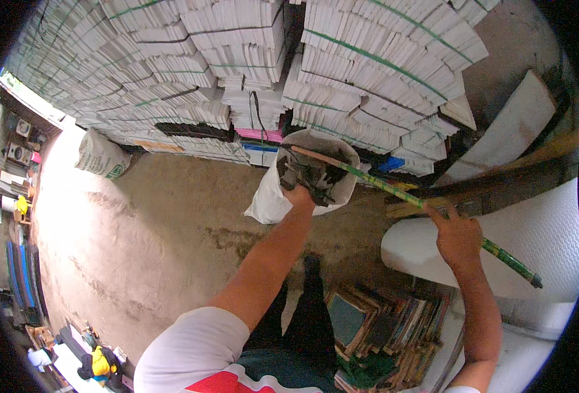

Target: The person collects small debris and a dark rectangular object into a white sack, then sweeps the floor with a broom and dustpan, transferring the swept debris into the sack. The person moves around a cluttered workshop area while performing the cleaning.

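A white woven sack (268,200) stands on the floor in front of me, its mouth open and dark, ragged scraps (312,177) showing inside. My left hand (298,196) reaches into the mouth among these scraps; its fingers are hidden, so I cannot tell whether they grip any. Off to the right, my right hand (458,237) is closed around a long, thin pole (394,190) with a green and yellow patterned covering. The pole slants from lower right to upper left, and its bare brownish end lies across the sack's mouth.
Tall strapped stacks of white sheets (237,39) rise behind the sack. Another white sack (101,156) stands farther left. A large white textured roll (499,229) and leaning boards (512,131) occupy the right. Wooden frames (394,327) lie stacked beside my legs.
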The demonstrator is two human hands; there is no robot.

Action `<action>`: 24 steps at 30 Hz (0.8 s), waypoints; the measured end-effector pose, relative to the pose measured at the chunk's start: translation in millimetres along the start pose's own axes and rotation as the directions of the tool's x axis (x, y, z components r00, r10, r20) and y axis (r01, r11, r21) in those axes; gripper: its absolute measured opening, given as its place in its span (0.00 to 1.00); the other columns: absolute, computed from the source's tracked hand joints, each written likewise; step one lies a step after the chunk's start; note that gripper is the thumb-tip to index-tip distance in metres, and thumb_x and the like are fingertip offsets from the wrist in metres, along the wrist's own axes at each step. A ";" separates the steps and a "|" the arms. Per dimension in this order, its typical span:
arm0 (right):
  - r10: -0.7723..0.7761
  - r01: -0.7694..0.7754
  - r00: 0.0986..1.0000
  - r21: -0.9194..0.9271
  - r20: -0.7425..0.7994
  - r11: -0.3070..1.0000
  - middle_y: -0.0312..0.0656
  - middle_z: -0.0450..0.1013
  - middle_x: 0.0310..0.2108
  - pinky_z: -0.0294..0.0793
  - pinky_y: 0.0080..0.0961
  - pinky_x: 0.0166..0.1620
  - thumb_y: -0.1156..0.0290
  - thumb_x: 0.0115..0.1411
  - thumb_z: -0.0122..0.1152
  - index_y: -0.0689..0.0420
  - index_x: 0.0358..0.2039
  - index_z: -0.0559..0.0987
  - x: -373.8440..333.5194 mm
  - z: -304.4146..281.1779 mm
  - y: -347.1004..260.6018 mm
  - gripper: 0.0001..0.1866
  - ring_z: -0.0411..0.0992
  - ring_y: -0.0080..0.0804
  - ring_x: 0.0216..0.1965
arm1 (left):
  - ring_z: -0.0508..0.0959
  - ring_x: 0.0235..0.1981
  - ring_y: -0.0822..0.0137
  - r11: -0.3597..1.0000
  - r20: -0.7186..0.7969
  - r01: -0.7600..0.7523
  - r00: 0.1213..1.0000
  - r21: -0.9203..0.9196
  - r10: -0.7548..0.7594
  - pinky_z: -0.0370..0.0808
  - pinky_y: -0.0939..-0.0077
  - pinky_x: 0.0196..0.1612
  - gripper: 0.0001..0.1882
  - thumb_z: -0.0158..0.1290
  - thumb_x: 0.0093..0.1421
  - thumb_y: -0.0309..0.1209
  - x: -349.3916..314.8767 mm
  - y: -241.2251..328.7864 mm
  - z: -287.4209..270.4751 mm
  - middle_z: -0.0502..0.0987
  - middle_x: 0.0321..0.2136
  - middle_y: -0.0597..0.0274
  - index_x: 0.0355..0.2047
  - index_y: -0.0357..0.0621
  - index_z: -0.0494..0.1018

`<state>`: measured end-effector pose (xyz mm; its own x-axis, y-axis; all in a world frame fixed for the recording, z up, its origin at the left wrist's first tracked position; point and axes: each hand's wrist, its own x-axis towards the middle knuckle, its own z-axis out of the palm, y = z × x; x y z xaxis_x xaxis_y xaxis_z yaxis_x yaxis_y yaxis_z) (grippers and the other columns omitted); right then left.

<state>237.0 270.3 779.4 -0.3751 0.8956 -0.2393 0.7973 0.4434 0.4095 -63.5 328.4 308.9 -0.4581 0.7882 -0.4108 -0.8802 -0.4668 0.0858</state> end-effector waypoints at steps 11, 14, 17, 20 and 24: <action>-0.303 0.290 0.948 -0.134 -0.095 0.948 0.45 0.75 0.44 0.75 0.45 0.39 0.69 0.58 0.56 0.45 0.56 0.76 57.2 34.2 -9.0 0.23 0.74 0.46 0.42 | 0.72 0.53 0.55 0.851 0.004 -0.268 0.954 0.451 0.299 0.74 0.54 0.53 0.29 0.48 0.63 0.24 5.3 -2.2 10.7 0.67 0.57 0.58 0.65 0.52 0.56; -0.355 0.347 0.935 -0.191 -0.009 0.918 0.44 0.75 0.44 0.74 0.45 0.38 0.68 0.59 0.55 0.47 0.56 0.76 77.5 48.1 -35.7 0.22 0.74 0.45 0.41 | 0.72 0.53 0.57 0.931 0.042 -0.182 0.983 0.317 0.177 0.73 0.56 0.53 0.30 0.46 0.62 0.22 1.8 0.5 3.8 0.67 0.57 0.58 0.64 0.51 0.57; -0.368 0.342 0.928 -0.249 -0.065 0.906 0.44 0.74 0.42 0.73 0.43 0.38 0.68 0.59 0.55 0.47 0.55 0.76 81.3 44.4 -29.1 0.22 0.74 0.44 0.41 | 0.72 0.53 0.57 0.911 -0.010 -0.177 0.981 0.373 0.195 0.73 0.58 0.53 0.30 0.44 0.62 0.19 -22.4 -19.1 36.7 0.68 0.56 0.58 0.64 0.50 0.58; -0.340 0.303 0.920 -0.198 -0.196 0.932 0.44 0.75 0.41 0.73 0.42 0.39 0.68 0.58 0.55 0.47 0.55 0.77 70.8 17.7 -9.4 0.22 0.74 0.43 0.40 | 0.73 0.52 0.57 0.779 0.100 -0.371 0.922 0.505 0.374 0.74 0.59 0.52 0.29 0.44 0.61 0.19 -21.8 -16.8 44.5 0.69 0.56 0.58 0.64 0.48 0.59; -0.200 0.190 0.965 -0.072 -0.168 0.979 0.44 0.76 0.41 0.72 0.43 0.41 0.67 0.59 0.56 0.43 0.55 0.78 56.1 5.0 7.0 0.22 0.76 0.43 0.40 | 0.76 0.49 0.56 0.762 0.032 -0.396 0.895 0.512 0.444 0.76 0.58 0.49 0.28 0.45 0.60 0.20 -21.5 -9.5 41.2 0.70 0.55 0.56 0.62 0.45 0.60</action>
<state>224.0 323.4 764.4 -0.6009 0.7821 -0.1649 0.6754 0.6071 0.4187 -50.4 332.4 354.4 -0.8050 0.5114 -0.3007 -0.5528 -0.4627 0.6930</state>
